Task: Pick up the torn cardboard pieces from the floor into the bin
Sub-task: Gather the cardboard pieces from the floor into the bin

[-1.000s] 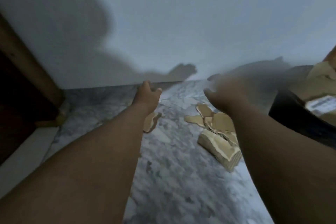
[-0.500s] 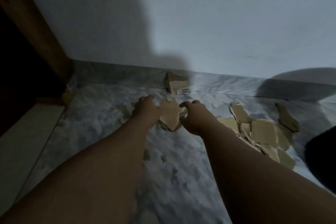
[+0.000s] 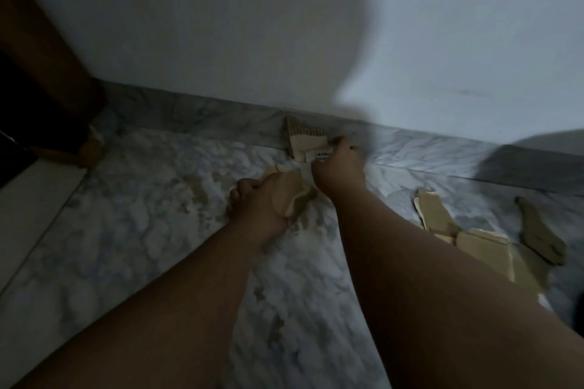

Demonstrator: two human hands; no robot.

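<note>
Nearest, both forearms are being stretched out over the marble floor (image 3: 142,230). At the right edge a dark shape (image 3: 579,306) is being cut off by the frame; whether it is the bin cannot be told, and nothing inside it is being shown. A pile of torn cardboard pieces (image 3: 480,243) is being partly hidden by the right forearm. Beside it a lone strip (image 3: 540,230) is lying with its long axis running far-left to near-right. Further on, a cardboard piece (image 3: 289,196) is being gripped in the curled fingers of the left hand (image 3: 256,208). Farthest, a labelled piece (image 3: 305,137), leaning on the skirting (image 3: 189,110) with its ridged edge upward, is being pinched by the blurred right hand (image 3: 339,167).
</note>
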